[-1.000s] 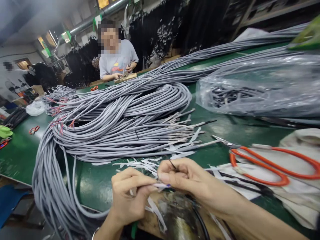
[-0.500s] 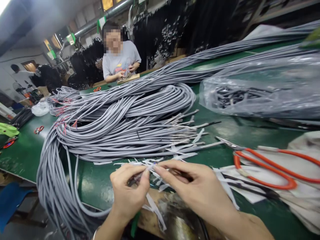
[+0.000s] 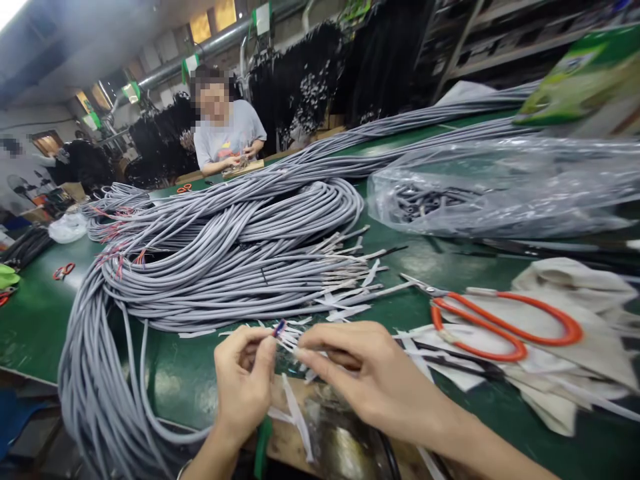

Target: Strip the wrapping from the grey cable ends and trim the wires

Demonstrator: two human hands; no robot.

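The left hand has its grip pinched shut, thumb and forefinger closed on the end of a thin wire whose tip shows a purple-blue colour just above the fingertips. The right hand sits just beside it, its forefinger and thumb drawn together at the same wire and a white paper strip (whether the right grip truly clasps the wire or only the strip, I cannot tell). Both hands hover over the near edge of the green worktop.

Taking the red-handled scissors as landmark: they lie flat on the worktop, to the right of the right hand, blades pointing left toward the big coil of grey cables. That coil lies well to the left of the scissors, its stripped ends fanned toward them, with scattered white paper strips between. Beyond the scissors lies a clear plastic bag with dark pieces inside. Under and to the right of the scissors is a pale cloth. Far behind and to the left of them, a co-worker in a grey shirt sits at the far side of the worktop, hands busy at a board.
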